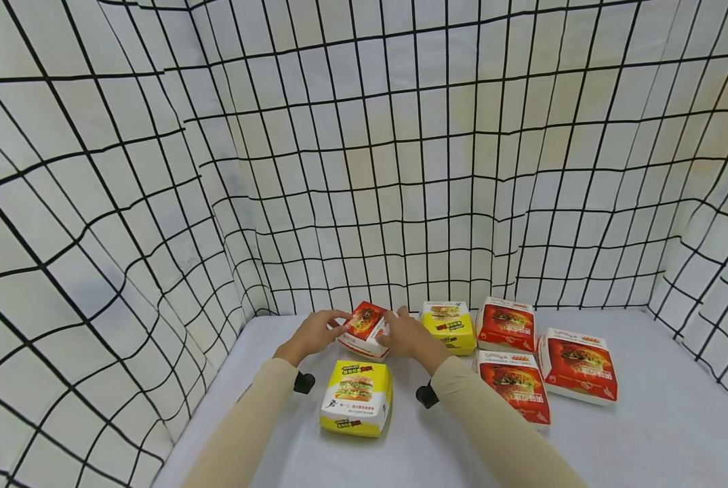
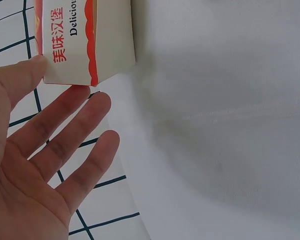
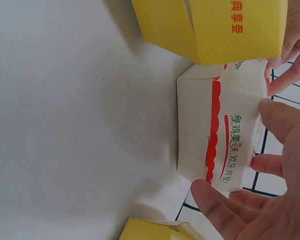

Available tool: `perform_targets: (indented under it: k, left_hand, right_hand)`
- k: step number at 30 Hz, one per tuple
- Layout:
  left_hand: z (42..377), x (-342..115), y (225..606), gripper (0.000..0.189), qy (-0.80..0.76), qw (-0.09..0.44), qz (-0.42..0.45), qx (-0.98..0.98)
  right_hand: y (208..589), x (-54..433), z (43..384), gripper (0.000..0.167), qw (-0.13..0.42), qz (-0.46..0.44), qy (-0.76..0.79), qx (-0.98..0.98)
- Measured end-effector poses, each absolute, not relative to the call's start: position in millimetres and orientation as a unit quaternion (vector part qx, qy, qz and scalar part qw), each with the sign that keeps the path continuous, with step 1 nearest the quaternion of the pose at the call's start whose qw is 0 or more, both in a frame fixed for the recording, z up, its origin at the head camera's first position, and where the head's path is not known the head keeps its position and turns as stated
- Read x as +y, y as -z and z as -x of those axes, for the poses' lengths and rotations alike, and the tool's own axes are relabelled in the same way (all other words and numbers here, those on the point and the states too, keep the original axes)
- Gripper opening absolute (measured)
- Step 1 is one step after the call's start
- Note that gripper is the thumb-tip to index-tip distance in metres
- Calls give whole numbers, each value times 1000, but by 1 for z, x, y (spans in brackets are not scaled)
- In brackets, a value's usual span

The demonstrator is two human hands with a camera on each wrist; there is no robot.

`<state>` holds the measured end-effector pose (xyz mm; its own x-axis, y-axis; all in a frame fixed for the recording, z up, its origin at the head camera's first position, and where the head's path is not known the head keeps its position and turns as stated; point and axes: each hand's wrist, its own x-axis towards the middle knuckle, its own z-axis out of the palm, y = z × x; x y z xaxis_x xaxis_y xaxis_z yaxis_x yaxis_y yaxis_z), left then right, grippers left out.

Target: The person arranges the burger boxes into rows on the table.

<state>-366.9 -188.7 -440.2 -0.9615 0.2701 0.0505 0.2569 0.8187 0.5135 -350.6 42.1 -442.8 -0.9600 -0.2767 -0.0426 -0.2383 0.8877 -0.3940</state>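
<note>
A red-and-white burger box (image 1: 365,329) lies between both hands at the back of the table, turned askew. My left hand (image 1: 318,331) is at its left end; in the left wrist view the thumb touches the top edge, one fingertip meets the end, and the other fingers stay spread and fairly straight. My right hand (image 1: 408,336) grips the opposite end; in the right wrist view its thumb lies at the top edge and its fingers (image 3: 212,202) bend round the end. Nearer the front, between the forearms, sits a yellow-and-white burger box (image 1: 356,398).
Right of the hands stands another yellow burger box (image 1: 449,328). Beyond it are three red burger boxes: one at the back (image 1: 506,325), one in front of it (image 1: 513,386) and one farther right (image 1: 577,364). A black grid net (image 1: 400,183) over white cloth encloses the table.
</note>
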Motion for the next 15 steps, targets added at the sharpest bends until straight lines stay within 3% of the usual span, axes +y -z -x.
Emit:
perform_targets:
  k: [11,15]
  left_hand:
    - [366,-187,439,28,-241,-27,-124,962]
    - [365,-185,435,16,-236,-45,-117,964]
  right_hand:
    - [442,40,346,72,24,127,186,974]
    - [440,43,346,67,3,130,180,975]
